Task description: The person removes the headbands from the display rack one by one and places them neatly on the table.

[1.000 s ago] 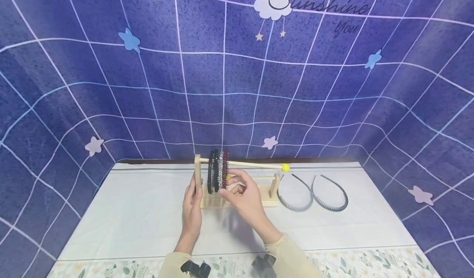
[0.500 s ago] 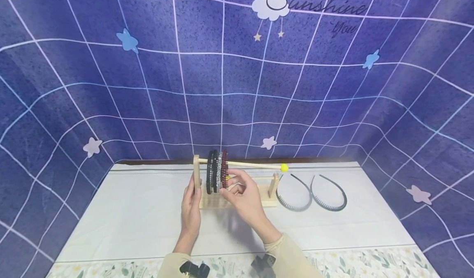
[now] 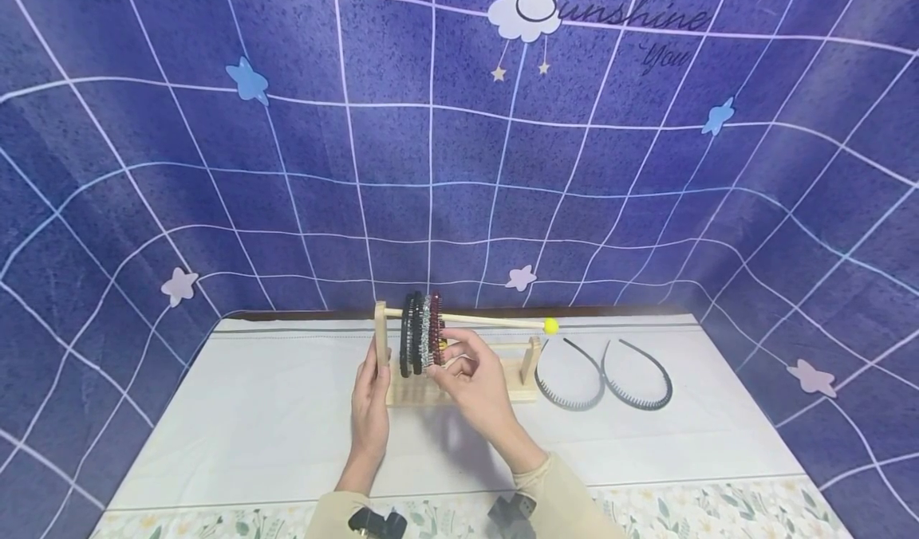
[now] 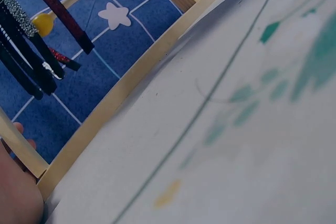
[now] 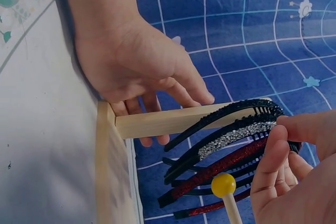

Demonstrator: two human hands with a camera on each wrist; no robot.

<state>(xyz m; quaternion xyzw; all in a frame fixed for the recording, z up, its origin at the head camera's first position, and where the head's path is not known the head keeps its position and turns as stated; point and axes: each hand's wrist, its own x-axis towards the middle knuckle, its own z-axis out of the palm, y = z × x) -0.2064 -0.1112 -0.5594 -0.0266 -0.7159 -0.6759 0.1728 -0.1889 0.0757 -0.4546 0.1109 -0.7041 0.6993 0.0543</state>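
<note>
A wooden stand (image 3: 531, 363) with a tall left post (image 5: 157, 123) sits on the table. My left hand (image 3: 369, 411) grips that post, with fingers on both sides of it. From the post a rod extends to the right, tipped with a yellow ball (image 3: 551, 326). Side by side on the rod hang black headbands (image 3: 409, 336), a silver glittery headband (image 5: 236, 139) and, outermost, a red glittery headband (image 5: 226, 165). My right hand (image 3: 477, 379) pinches the red headband's edge between thumb and fingers. A second yellow ball (image 4: 42, 24) shows close to the headbands in the left wrist view.
Two dark toothed headbands, a left one (image 3: 573, 403) and a right one (image 3: 639, 402), lie on the white cloth (image 3: 273, 419) right of the stand. Behind the table rises a blue grid-patterned curtain (image 3: 309, 204). Floral cloth (image 3: 718, 511) covers the near edge.
Very little differs. The head view has shifted slightly, while both hands, the stand and the hanging headbands keep nearly the same places.
</note>
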